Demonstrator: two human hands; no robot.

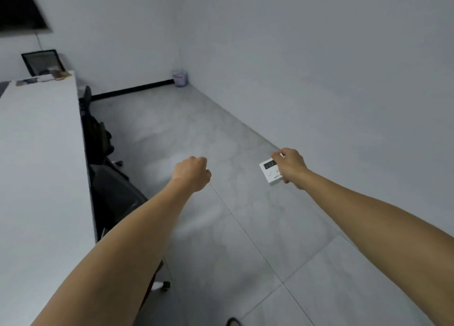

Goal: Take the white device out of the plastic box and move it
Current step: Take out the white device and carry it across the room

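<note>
My right hand [292,166] is stretched out over the floor and grips the white device [270,172], a small square unit with a dark display at its top. The fingers wrap its right edge, and the face points up toward me. My left hand [192,173] is held out in front at about the same height, its fingers curled into a fist with nothing in it. No plastic box is in view.
A long white table [41,153] runs along the left, with small items and a black-framed screen [41,61] at its far end. Dark office chairs [110,185] stand beside it. Grey tiled floor [245,239] lies ahead; a small bin [180,78] sits in the far corner.
</note>
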